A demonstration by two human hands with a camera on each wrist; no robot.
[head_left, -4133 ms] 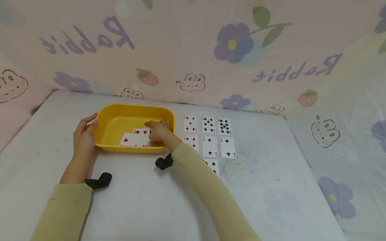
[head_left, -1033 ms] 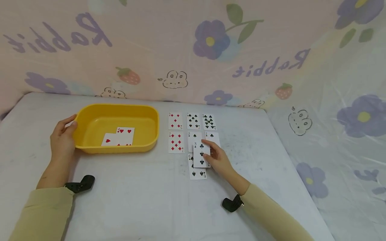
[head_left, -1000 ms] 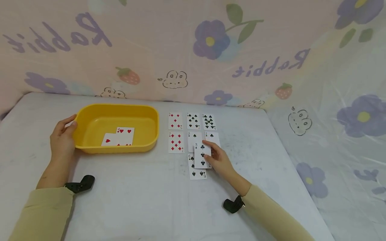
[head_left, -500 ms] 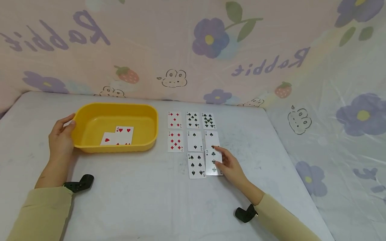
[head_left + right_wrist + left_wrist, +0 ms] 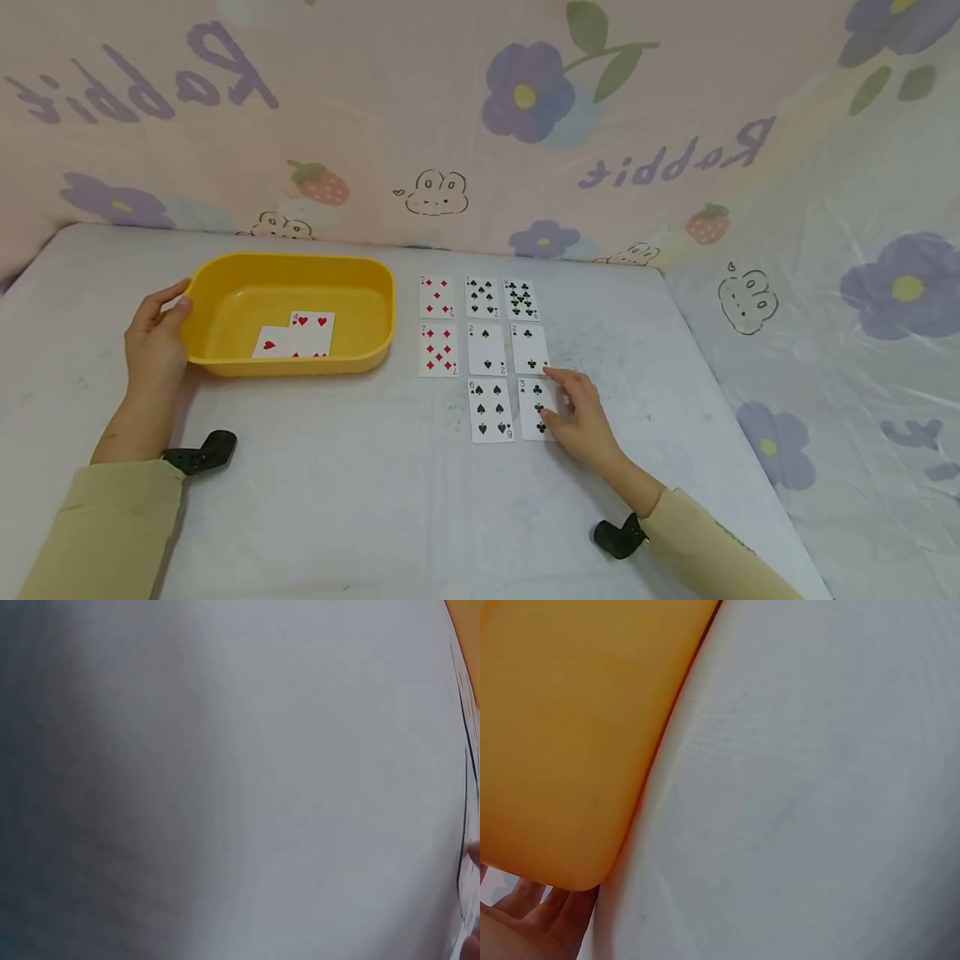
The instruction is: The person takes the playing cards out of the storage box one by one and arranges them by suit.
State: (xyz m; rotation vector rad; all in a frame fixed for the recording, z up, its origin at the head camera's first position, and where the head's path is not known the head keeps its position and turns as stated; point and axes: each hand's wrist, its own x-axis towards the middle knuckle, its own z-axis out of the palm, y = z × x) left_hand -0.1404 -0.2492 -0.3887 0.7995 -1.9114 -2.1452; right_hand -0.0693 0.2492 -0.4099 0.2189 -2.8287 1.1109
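At the left end of a yellow plastic tub point(image 5: 288, 367), my left hand point(image 5: 155, 342) grips the wall; in the left wrist view its fingers point(image 5: 570, 919) lie against the tub's end. Two heart cards show inside, one a four of hearts point(image 5: 312, 332). My right hand point(image 5: 587, 421) holds the three of clubs point(image 5: 531, 412) by its right side, thumb on its face and index finger by its upper right corner. That card lies beside the six of spades point(image 5: 491, 410) and below the two of clubs point(image 5: 529, 350). In the right wrist view only fingertips point(image 5: 472, 949) show at the edge.
Other face-up cards stand in rows: five of diamonds point(image 5: 436, 297), seven of spades point(image 5: 482, 297), nine of clubs point(image 5: 521, 299), seven of diamonds point(image 5: 438, 350) and two of spades point(image 5: 487, 350). A printed curtain point(image 5: 420, 100) rises behind the white table point(image 5: 337, 492).
My right hand has taken the three of clubs from the tub, carried it over the six of spades, then right and down into the bottom row. My left hand stays on the tub.
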